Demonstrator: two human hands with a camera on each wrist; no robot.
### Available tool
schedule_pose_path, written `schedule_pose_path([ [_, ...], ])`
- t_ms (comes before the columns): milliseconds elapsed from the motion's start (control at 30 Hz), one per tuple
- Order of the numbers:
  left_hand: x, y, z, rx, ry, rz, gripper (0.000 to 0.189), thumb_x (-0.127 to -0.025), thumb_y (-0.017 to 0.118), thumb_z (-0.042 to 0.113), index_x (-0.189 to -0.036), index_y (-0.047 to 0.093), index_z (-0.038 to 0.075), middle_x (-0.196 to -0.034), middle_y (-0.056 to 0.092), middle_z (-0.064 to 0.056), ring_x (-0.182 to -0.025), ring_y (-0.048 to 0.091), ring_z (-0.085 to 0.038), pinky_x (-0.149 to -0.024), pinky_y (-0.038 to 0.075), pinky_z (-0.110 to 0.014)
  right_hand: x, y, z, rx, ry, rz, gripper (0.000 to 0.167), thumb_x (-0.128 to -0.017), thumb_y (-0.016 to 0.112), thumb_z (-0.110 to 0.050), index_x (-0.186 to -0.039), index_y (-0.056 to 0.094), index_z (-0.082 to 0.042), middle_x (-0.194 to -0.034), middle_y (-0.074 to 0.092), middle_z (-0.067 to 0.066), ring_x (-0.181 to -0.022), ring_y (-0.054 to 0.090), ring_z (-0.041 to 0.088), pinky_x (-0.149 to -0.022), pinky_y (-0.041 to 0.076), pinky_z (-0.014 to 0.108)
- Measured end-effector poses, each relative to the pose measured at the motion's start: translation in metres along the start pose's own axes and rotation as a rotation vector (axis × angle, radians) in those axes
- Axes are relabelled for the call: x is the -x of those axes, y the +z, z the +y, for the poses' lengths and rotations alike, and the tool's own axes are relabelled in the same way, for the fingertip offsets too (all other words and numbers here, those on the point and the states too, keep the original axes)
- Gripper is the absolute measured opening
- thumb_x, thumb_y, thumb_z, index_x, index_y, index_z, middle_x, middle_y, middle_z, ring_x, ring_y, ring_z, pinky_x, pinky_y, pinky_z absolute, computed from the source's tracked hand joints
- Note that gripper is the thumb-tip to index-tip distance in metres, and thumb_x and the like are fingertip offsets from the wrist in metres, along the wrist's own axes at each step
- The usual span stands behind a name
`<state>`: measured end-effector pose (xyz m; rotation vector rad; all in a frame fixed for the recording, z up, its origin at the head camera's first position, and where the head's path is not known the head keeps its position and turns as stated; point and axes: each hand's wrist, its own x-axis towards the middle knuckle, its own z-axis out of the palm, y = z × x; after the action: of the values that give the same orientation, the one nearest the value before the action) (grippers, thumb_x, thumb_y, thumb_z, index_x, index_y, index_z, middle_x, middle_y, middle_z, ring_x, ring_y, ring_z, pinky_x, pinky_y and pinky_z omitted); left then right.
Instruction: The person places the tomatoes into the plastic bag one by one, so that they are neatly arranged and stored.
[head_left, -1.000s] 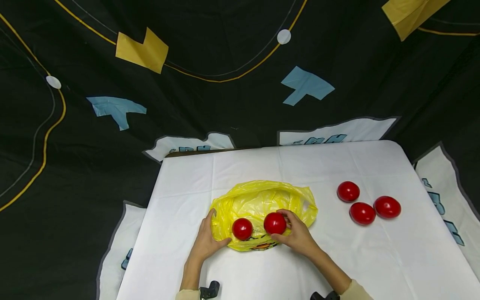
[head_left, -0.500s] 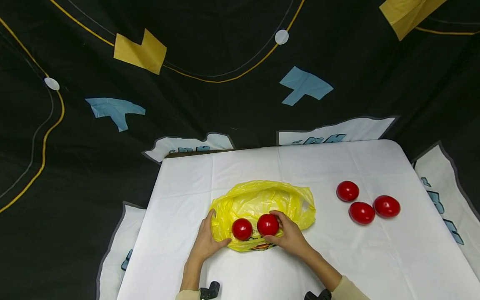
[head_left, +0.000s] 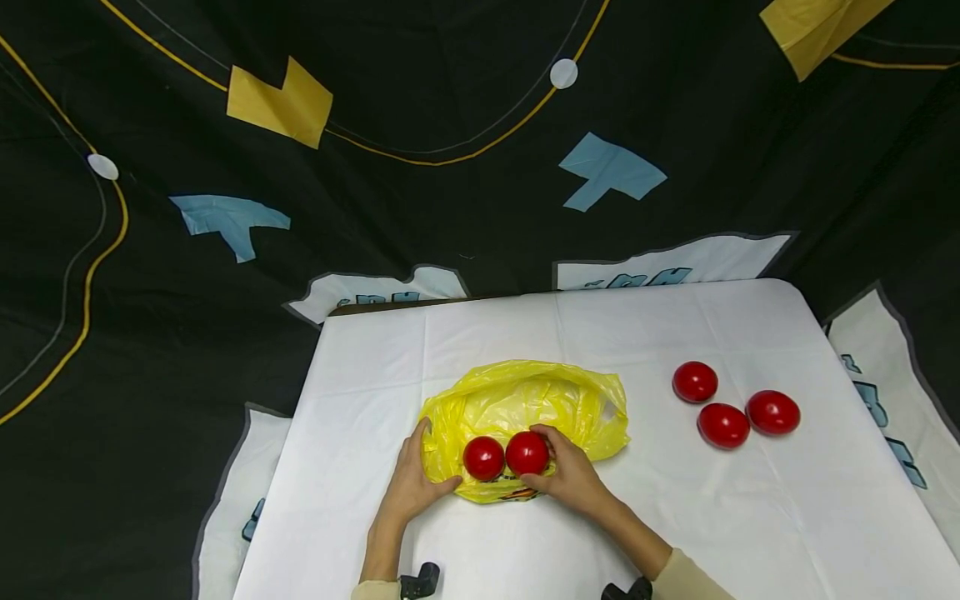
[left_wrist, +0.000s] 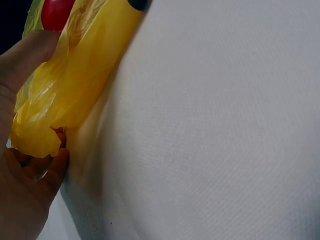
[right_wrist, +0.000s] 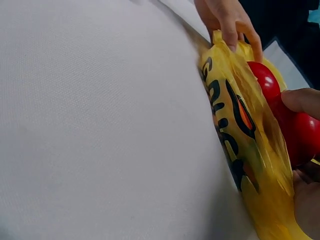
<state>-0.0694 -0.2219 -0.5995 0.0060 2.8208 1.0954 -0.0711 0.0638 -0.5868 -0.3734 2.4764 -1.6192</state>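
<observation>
A yellow plastic bag [head_left: 517, 383] lies on the white-covered table with its mouth spread, dark lettering [right_wrist: 220, 110] along its near side. My left hand [head_left: 416, 479] grips its left edge; the left wrist view has the thumb over the plastic [left_wrist: 85, 75] and the fingers at its underside. One shiny red ball [head_left: 483, 458] sits at the bag's mouth, near the left thumb. Between thumb and fingers my right hand [head_left: 568, 477] holds a second red ball [head_left: 527, 452], right beside the first. Part of the right hand's fingers is hidden behind this ball.
Three more red balls [head_left: 723, 426] lie grouped on the right side of the table [head_left: 637, 533]. Behind the table hangs a black cloth [head_left: 450, 217] with yellow, blue and white patches.
My right hand has moved left with its red ball, bringing it up beside the other one. The bag's right side has drawn in slightly. My left hand stays in place.
</observation>
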Motion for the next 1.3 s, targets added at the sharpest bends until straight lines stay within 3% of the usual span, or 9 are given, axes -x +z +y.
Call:
schedule_pose_path([
  [667,0.001,0.000,0.000,-0.009,-0.013,-0.004,0.114,-0.063,0.084,0.041,-0.152,0.015,0.018,-0.133,0.041,-0.012,-0.117,0.045,-0.026,-0.100,0.041,-0.046,0.003,0.013,0.012,0.118,-0.030,-0.019,0.071,-0.073,0.083,-0.023,-0.131,0.046,-0.006,-0.122,0.059,0.010,-0.107,0.058,0.023,-0.088,0.050,0.043],
  [1300,0.000,0.001,0.000,-0.002,-0.011,-0.001,0.115,-0.063,0.085,0.040,-0.152,0.016,0.019,-0.131,0.042,-0.012,-0.115,0.045,-0.026,-0.100,0.041,-0.045,0.003,0.014,0.013,0.158,-0.037,-0.022,0.071,-0.072,0.083,-0.021,-0.131,0.047,-0.005,-0.125,0.056,0.014,-0.111,0.056,0.027,-0.090,0.049,0.044],
])
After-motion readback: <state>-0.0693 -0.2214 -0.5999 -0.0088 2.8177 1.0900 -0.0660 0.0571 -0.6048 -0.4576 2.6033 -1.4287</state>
